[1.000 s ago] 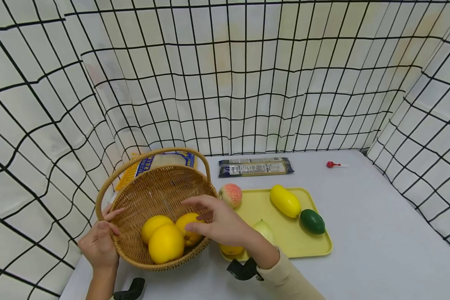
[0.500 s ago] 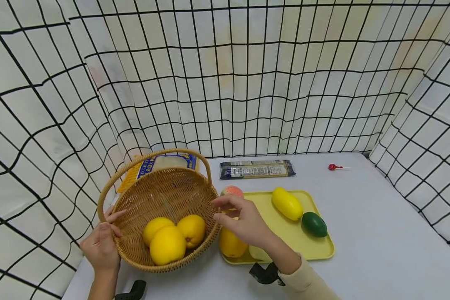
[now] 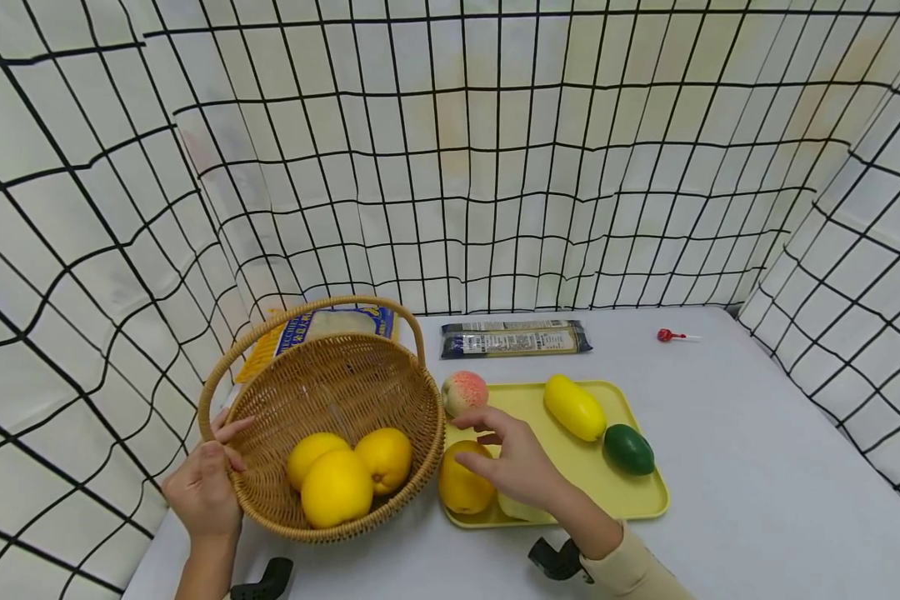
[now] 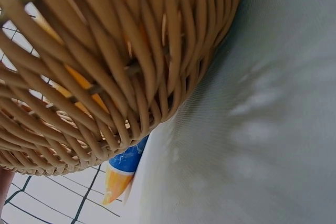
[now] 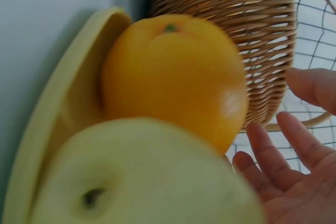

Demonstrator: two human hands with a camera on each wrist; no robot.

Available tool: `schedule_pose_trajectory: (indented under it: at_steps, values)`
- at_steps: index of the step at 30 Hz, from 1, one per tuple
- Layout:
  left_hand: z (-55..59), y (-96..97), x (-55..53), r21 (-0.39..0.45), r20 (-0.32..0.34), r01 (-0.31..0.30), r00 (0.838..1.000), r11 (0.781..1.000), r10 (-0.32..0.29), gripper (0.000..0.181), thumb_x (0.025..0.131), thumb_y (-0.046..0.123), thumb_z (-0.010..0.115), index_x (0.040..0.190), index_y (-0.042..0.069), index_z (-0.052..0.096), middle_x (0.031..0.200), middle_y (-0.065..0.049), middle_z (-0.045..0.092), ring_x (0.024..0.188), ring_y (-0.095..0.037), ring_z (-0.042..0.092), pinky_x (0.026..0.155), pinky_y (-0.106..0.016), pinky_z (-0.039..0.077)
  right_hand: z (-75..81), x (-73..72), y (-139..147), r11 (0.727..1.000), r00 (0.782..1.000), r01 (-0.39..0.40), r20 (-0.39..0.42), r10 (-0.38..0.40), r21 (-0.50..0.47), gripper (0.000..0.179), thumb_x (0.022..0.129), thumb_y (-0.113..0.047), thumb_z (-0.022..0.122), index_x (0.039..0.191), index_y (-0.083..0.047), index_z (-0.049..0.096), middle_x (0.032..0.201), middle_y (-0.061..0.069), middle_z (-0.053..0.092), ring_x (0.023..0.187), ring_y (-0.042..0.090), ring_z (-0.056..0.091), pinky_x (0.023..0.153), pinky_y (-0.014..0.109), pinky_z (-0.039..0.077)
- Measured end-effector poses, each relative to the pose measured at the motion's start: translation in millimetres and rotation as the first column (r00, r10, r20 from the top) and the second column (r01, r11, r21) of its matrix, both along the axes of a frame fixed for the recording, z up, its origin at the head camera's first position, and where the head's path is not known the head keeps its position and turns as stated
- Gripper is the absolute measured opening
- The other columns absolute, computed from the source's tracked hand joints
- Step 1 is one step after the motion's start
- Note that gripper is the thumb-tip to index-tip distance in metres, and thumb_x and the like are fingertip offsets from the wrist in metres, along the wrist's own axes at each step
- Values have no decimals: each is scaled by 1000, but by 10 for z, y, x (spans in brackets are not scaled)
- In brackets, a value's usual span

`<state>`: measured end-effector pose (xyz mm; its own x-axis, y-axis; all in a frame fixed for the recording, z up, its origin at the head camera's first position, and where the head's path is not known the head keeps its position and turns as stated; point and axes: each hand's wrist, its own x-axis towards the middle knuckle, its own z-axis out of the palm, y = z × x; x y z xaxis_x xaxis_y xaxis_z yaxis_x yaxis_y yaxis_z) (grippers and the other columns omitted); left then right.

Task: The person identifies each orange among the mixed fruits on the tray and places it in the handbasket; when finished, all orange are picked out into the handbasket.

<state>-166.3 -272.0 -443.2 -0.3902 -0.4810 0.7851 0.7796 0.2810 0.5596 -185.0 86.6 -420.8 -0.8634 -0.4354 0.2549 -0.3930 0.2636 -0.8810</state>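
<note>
My left hand grips the left rim of a wicker basket, near the foot of its handle; the basket is tilted toward me. Inside lie three round yellow-orange fruits. Over the left side of a yellow tray, my right hand has its fingers spread and holds nothing. Its thumb overlaps an orange in the head view. The right wrist view has this orange at the tray's edge beside the basket, with a pale green fruit in front. A peach sits just beyond my fingers.
An oblong yellow fruit and a dark green fruit lie on the tray's right part. Behind are a dark flat packet, a blue and yellow bag and a red lollipop. Black netting over white cloth encloses the table.
My right hand has moved right, from over the basket's fruits to above the orange on the tray. My left hand keeps its hold on the basket, which stays in place.
</note>
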Motion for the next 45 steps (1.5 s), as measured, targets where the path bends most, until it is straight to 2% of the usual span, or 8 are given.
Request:
schedule_pose_trajectory:
  at_steps: [7,11,15,20,27,38,41,45]
  values:
    - [-1,1,5,-5,11,-6,1000,1000,6,51,96,0,47,46,-7,43,78,-6,74,94,-21,72,106,-38,44,-72,-19,44,998,1000,3,-1,-3,68,42,85,-17,76,124,-13,61,126,6,62,116,31,55,100,49,48]
    - [5,-1,5,-1,13,-14,1000,1000,14,51,96,1,47,45,-7,43,80,-6,74,96,-22,71,106,-38,44,-61,-18,62,987,1000,-10,6,9,159,53,82,-25,79,130,-14,57,131,4,59,120,29,53,102,50,45]
    - [13,-10,-3,-5,18,-24,1000,1000,24,51,95,2,48,45,-6,44,81,-6,74,99,-24,70,107,-38,44,-46,-11,80,960,1000,-10,2,10,281,65,79,-37,80,136,-19,53,136,-4,55,120,22,54,102,45,46]
    - [12,-19,-13,-4,20,-16,1000,1000,16,51,96,4,49,46,-6,44,83,-6,74,103,-26,69,108,-39,43,-50,-8,95,923,1000,-13,-19,22,385,76,75,-48,81,140,-26,48,136,-7,55,114,14,54,97,42,48]
    - [-5,-24,-8,-3,30,-14,999,1000,14,52,97,4,49,46,-6,44,84,-6,74,106,-28,67,108,-39,42,-51,3,96,866,994,-30,-77,78,499,91,70,-50,83,147,-29,40,139,-10,51,125,14,51,102,45,45]
    - [-1,-13,-5,4,26,-8,1000,1000,8,52,96,5,49,46,-6,44,82,-6,74,104,-27,68,108,-39,42,-75,-12,99,775,980,-45,-122,156,630,106,66,-52,85,152,-30,29,144,-3,48,122,17,53,97,46,47]
    - [-5,-12,-5,6,26,-5,1000,1000,5,52,96,5,50,46,-6,44,82,-6,74,103,-27,69,108,-39,42,-73,-3,100,762,980,-37,-126,154,647,105,66,-53,84,152,-28,30,141,-3,51,120,16,54,96,44,48]
    - [-25,-14,-2,3,37,-16,999,1000,16,52,96,5,50,46,-6,45,82,-5,74,104,-27,68,108,-39,42,-78,2,106,763,981,-20,-133,138,647,100,68,-56,81,150,-27,33,136,-5,54,113,14,56,91,40,49]
